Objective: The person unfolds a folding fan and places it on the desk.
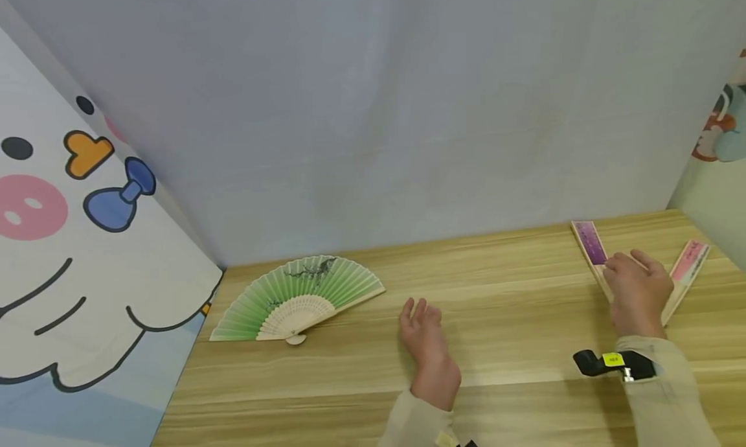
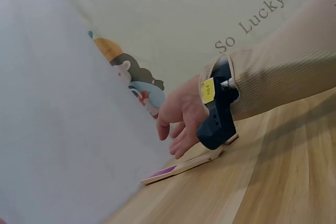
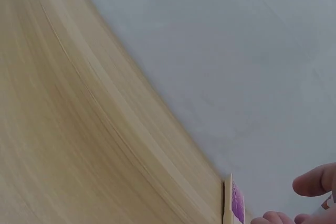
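Observation:
A spread green folding fan [image 1: 300, 304] with a dark branch print lies at the left of the table. My left hand [image 1: 430, 353] is to its right, near the wood, fingers loosely bent and holding nothing. Over at the right, two folded fans lie angled apart: one with a purple label [image 1: 591, 245], one with a pink label [image 1: 690, 262]. My right hand [image 1: 640, 293] hovers between and above them, hiding their lower parts. In the left wrist view its relaxed fingers [image 2: 181, 142] hang over the purple-labelled fan [image 2: 164, 172].
A wood-grain table [image 1: 495, 317] backs onto a pale grey cloth wall [image 1: 408, 110]. A cartoon-printed panel [image 1: 116, 272] stands along the left side, and another printed panel [image 1: 723, 194] is at the right. A black camera [image 1: 614, 363] is strapped on the right wrist.

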`<action>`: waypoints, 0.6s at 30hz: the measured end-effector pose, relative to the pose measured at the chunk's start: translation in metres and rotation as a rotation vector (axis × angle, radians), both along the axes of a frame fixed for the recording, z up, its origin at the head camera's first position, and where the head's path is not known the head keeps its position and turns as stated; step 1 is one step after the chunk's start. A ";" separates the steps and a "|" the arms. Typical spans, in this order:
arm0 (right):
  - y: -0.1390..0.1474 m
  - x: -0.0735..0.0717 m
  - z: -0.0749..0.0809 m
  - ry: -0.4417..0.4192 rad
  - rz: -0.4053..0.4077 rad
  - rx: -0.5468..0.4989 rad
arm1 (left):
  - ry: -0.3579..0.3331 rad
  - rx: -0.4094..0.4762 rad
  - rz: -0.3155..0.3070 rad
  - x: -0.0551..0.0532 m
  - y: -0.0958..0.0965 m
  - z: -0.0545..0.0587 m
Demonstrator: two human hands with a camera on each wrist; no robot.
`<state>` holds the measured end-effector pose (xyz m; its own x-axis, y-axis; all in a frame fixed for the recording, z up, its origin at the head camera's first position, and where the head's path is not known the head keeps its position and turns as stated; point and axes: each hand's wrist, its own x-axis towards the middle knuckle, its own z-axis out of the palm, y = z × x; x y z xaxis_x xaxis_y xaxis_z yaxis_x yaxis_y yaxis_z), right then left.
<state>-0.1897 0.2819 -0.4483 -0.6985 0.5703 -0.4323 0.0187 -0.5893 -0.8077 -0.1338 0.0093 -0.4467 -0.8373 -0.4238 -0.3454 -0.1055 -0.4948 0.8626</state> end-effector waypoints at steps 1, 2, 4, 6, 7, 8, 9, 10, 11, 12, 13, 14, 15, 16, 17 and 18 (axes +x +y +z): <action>0.002 -0.001 0.000 -0.012 0.009 0.019 | -0.003 -0.002 -0.008 0.001 0.002 0.000; 0.005 -0.001 0.000 -0.028 0.019 0.041 | 0.003 0.000 -0.008 0.002 0.004 0.000; 0.009 -0.003 0.000 -0.071 0.037 0.100 | 0.004 0.003 -0.015 0.003 0.008 0.000; 0.012 -0.003 0.000 -0.116 0.069 0.172 | 0.009 0.005 -0.015 0.004 0.013 0.000; 0.014 -0.003 0.000 -0.143 0.093 0.218 | 0.011 0.010 -0.019 0.004 0.015 0.001; 0.015 -0.003 -0.001 -0.164 0.111 0.252 | 0.011 0.012 -0.024 0.005 0.017 0.001; 0.016 -0.003 -0.002 -0.191 0.140 0.304 | 0.007 0.011 -0.032 0.005 0.019 0.002; 0.017 -0.003 -0.003 -0.217 0.166 0.346 | 0.005 0.006 -0.038 0.006 0.021 0.002; 0.018 -0.003 -0.004 -0.242 0.193 0.396 | 0.004 0.005 -0.047 0.006 0.023 0.003; 0.019 -0.003 -0.005 -0.265 0.220 0.443 | -0.002 0.004 -0.059 0.007 0.024 0.004; 0.019 -0.003 -0.006 -0.289 0.245 0.492 | -0.007 0.003 -0.066 0.008 0.026 0.004; 0.019 -0.003 -0.007 -0.308 0.267 0.545 | -0.009 -0.004 -0.069 0.008 0.027 0.004; 0.019 -0.002 -0.009 -0.327 0.299 0.611 | -0.010 -0.006 -0.070 0.009 0.029 0.003; 0.019 -0.002 -0.010 -0.340 0.329 0.665 | -0.014 -0.005 -0.075 0.010 0.030 0.003; 0.019 -0.002 -0.012 -0.348 0.362 0.737 | -0.014 -0.005 -0.072 0.010 0.032 0.003; 0.019 -0.002 -0.013 -0.352 0.395 0.808 | -0.014 -0.006 -0.069 0.011 0.033 0.003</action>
<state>-0.1913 0.3007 -0.4615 -0.8091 0.5392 -0.2335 0.4150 0.2431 -0.8768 -0.1229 0.0423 -0.4438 -0.8597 -0.3673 -0.3551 -0.1516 -0.4803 0.8639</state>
